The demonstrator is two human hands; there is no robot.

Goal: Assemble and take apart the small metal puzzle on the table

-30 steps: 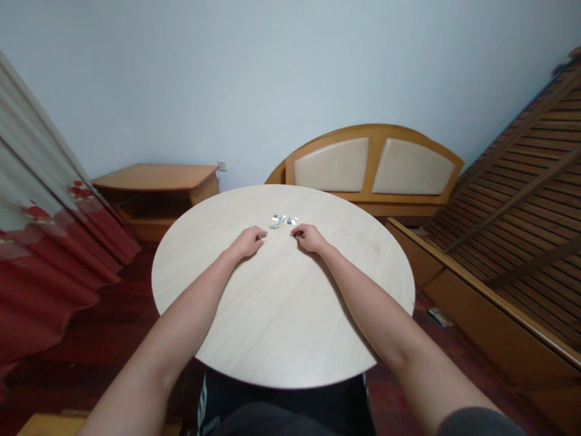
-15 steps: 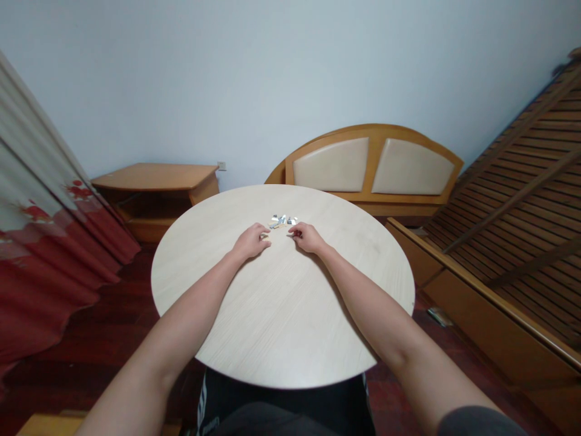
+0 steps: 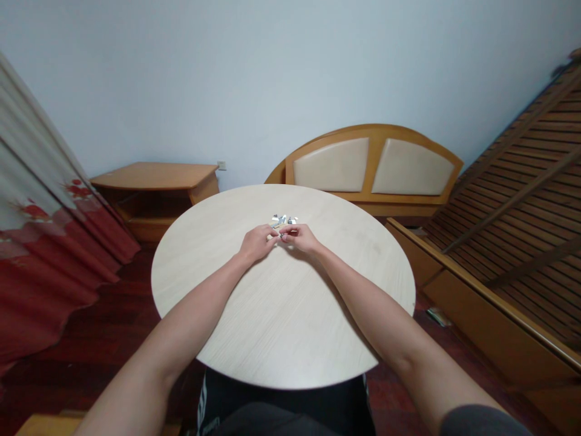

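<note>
Hands (image 3: 258, 242) meet over round pale table (image 3: 209, 303) between curtains (image 3: 54, 242) and bed slats (image 3: 508, 200).

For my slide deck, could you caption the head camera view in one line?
Head view: left hand and right hand meet fingertip to fingertip at small silvery pieces on a round pale wood table.

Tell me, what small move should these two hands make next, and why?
Probably lift both slightly: the fingertips of the left hand and right hand meet at the near edge of the small shiny pieces on the round pale table, so rising might avoid nudging the pile.
</note>
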